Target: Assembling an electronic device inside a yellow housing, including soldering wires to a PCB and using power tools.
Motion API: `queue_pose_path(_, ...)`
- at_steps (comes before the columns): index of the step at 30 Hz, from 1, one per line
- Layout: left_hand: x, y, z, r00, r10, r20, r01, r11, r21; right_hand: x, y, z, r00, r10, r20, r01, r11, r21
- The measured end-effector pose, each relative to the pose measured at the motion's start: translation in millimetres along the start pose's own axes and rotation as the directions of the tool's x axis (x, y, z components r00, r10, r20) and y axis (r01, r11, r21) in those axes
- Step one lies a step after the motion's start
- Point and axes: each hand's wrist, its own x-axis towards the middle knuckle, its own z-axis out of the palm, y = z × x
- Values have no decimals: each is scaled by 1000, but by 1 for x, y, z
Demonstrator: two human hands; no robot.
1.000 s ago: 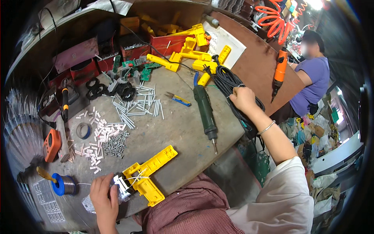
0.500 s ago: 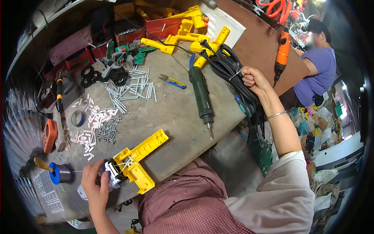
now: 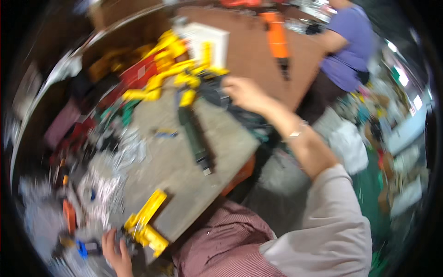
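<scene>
On the cluttered workbench (image 3: 184, 171), the right hand (image 3: 244, 94) closes around black cable (image 3: 217, 92).

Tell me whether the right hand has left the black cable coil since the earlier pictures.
No. The right hand stays on the black cable coil at the bench's far edge.

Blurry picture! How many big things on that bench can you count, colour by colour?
Green power tool: 1
Orange drill: 1
White box: 1
Yellow bracket by the left hand: 1
Total: 4
The yellow pile at the back is too blurred to count.
</scene>
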Motion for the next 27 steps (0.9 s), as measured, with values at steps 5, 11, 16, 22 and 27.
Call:
queue_pose_path(5, -10, 1, -5, 996, 61, -62, -54, 992, 113, 20, 3, 28, 981, -180, -70, 161, 962, -218)
queue_pose_path(11, 42, 61, -19, 983, 158, -90, -141, 974, 175, 20, 30, 22, 876, 194, -441, 69, 855, 514)
queue_pose_path(16, 60, 92, -5, 930, 363, 63, -365, 885, 290, 13, 31, 2, 735, 215, -643, 261, 786, 560)
queue_pose_path(22, 35, 83, 0, 979, 113, 168, -153, 957, 248, -86, -58, -93, 695, -2, -719, 188, 966, 179)
queue_pose_path(27, 7, 66, -20, 995, -26, 100, 9, 986, 167, -182, -39, -208, 309, 486, -817, 638, 531, 557)
